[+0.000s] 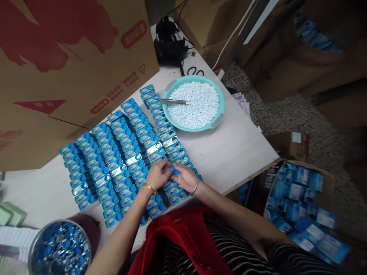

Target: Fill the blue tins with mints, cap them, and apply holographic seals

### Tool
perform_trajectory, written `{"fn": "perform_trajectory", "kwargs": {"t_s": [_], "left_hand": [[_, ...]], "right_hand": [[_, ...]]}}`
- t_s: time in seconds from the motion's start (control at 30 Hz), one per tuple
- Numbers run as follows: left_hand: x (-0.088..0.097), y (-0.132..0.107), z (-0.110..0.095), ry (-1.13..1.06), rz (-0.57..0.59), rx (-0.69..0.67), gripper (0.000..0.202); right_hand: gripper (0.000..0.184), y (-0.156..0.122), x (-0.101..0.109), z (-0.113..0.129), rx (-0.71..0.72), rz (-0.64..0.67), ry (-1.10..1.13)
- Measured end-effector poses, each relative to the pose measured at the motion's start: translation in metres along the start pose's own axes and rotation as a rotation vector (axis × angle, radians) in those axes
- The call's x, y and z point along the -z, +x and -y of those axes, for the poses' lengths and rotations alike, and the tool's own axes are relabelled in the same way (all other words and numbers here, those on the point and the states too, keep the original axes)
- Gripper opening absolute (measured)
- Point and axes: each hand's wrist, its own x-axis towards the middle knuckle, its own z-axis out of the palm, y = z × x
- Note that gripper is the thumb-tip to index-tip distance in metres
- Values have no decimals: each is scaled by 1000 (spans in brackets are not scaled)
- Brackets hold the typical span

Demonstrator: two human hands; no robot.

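Observation:
Over the right-hand rows of small blue tins (137,126), both my hands are close together. My right hand (186,177) is closed with blue round caps (176,171) at its fingertips. Bent inward and closed, my left hand (158,175) meets the right one; what its fingertips hold is hidden. The tins stand in several slanting rows. Most rows on the left show blue caps on the tins, while tins in the rightmost row (173,142) have dark round holes.
A turquoise basin (197,130) of white pellets, with a metal-handled scoop (174,101), stands beyond the tins. A metal pot (33,248) of blue and silver caps is at lower left. Large cartons (71,88) stand behind; a box of blue packets (304,198) is at right.

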Motion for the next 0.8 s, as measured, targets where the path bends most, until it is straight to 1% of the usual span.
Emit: {"fn": "perform_trajectory", "kwargs": {"t_s": [0.03,0.07,0.13,0.2,0.3,0.37,0.43,0.53,0.63,0.7,0.77,0.8], "left_hand": [[-5,-9,0,-15,-34,-9,10],[-8,-15,1,-12,-69,13,8],[-11,-18,2,-3,-106,116,5],[-8,-9,4,30,-103,237,7],[-1,13,2,212,-87,352,11],[3,26,-1,351,-43,367,14],[4,37,-3,444,34,391,20],[8,50,-1,512,169,478,31],[14,64,6,519,288,561,42],[17,69,10,516,320,573,45],[19,65,10,527,295,556,44],[18,59,7,529,263,538,42]], "right_hand": [[13,-1,0,-3,5,12,0],[15,-2,0,-6,2,20,1],[21,-4,-1,-10,-12,21,10],[28,-6,-1,-11,-14,6,4],[30,-8,3,-6,4,-25,-88],[29,-9,8,-1,20,-45,-148],[30,-9,12,3,38,-65,-174],[32,-8,14,6,43,-78,-198],[36,-6,12,5,35,-65,-226],[39,-6,9,3,34,-55,-241],[43,-6,6,1,29,-57,-251],[45,-6,6,0,26,-63,-252]]}}
